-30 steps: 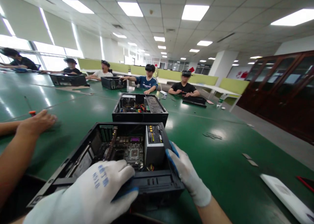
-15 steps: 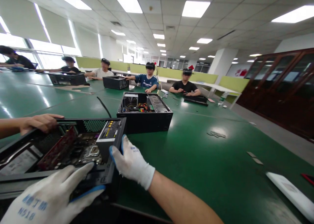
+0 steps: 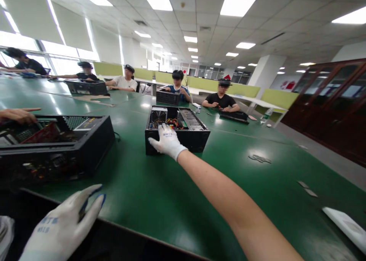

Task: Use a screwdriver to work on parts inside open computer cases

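Observation:
A black computer case (image 3: 194, 141) lies open on the green table ahead of me, with a fan and coloured cables inside. In a white work glove, my right hand (image 3: 168, 141) is at its near wall, fingertips by the top rim and thumb spread to the left. Whether it presses on the case cannot be made out. My left hand (image 3: 65, 223), also gloved, is over the table's front edge, fingers and thumb apart, nothing between them. To the left stands another open case (image 3: 94, 146) with a red card (image 3: 41, 133) inside. Another person's bare hand (image 3: 20, 115) is on that case.
Several people sit across the green table (image 3: 228, 184), with more cases, such as one in front of a person (image 3: 168, 97). Thin grey pieces (image 3: 259, 159) and a long white object (image 3: 345, 226) lie to the right. A bottle (image 3: 267, 115) stands at the far right.
Both my hands have come off the left case, which now lies farther left and away from me. My right hand has reached forward to the middle case; my left hand has drawn back.

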The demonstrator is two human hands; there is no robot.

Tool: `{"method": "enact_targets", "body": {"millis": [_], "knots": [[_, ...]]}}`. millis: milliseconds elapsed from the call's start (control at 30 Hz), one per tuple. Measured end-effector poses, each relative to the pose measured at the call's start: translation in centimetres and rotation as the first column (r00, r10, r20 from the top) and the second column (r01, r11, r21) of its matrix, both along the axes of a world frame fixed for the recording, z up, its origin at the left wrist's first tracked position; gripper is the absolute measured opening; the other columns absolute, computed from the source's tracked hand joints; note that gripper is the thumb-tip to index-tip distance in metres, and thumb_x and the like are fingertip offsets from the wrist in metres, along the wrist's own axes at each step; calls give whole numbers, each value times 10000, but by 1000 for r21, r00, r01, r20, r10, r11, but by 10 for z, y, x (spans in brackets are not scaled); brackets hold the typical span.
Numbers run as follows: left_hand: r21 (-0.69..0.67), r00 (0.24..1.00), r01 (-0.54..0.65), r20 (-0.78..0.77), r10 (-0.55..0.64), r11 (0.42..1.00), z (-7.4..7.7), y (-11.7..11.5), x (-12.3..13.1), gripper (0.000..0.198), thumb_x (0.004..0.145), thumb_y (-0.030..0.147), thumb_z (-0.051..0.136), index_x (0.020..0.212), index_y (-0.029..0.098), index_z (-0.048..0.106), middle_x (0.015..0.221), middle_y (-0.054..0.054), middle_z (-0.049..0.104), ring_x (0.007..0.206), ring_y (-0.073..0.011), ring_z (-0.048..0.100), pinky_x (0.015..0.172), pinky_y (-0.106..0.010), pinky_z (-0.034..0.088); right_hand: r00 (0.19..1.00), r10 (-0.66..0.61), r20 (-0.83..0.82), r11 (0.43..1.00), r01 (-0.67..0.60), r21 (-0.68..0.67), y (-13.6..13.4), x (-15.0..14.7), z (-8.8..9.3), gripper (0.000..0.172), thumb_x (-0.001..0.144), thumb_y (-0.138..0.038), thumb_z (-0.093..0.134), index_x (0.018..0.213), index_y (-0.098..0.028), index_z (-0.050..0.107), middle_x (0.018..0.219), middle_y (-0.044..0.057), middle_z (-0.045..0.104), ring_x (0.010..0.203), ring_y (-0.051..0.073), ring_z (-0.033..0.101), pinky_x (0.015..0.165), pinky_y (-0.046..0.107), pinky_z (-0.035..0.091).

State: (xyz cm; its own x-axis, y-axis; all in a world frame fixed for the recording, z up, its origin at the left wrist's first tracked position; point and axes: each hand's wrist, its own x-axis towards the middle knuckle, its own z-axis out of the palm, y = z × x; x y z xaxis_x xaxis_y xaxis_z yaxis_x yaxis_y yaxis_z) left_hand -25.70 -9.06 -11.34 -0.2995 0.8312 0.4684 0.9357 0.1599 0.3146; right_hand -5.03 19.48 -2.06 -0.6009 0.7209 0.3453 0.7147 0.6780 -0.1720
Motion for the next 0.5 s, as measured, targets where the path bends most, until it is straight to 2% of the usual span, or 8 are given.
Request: {"method": "enact_targets", "body": {"millis": [100, 200, 367, 500], "knots": [[4, 994, 94, 60, -94, 996, -9, 7, 25, 457, 944, 601, 495, 1152, 249, 699, 1114, -43, 799, 1037, -268, 765, 883, -349, 634, 990, -88, 109, 996, 88, 5, 32, -7, 3, 865, 893, -758, 471, 1430, -83, 531, 1494, 229, 524, 1402, 369, 450, 1177, 489, 297], [41, 984, 155, 87, -158, 987, -18, 13, 45, 437, 948, 591, 520, 1143, 251, 714, 1096, -28, 805, 1020, -232, 770, 882, -294, 631, 987, -104, 122, 995, 103, 13, 43, -9, -1, 885, 826, -846, 471, 1297, -114, 629, 1334, 223, 631, 1284, 380, 542, 1132, 499, 336], [77, 970, 200, 124, -208, 977, -38, 18, 62, 426, 942, 583, 555, 1128, 244, 734, 1061, -37, 810, 986, -229, 779, 881, -296, 636, 982, -171, 86, 985, 168, 45, 34, -2, -9, 988, 743, -955, 409, 1245, -141, 657, 1276, 211, 654, 1206, 377, 580, 1062, 489, 389], [103, 968, 198, 136, -211, 975, -48, 21, 67, 450, 942, 587, 547, 1149, 234, 733, 1081, -54, 805, 1002, -242, 775, 910, -326, 635, 986, -160, 55, 985, 156, 68, 12, 26, -11, 1010, 716, -995, 379, 1213, -169, 681, 1210, 178, 688, 1159, 361, 603, 1029, 461, 403]]}}
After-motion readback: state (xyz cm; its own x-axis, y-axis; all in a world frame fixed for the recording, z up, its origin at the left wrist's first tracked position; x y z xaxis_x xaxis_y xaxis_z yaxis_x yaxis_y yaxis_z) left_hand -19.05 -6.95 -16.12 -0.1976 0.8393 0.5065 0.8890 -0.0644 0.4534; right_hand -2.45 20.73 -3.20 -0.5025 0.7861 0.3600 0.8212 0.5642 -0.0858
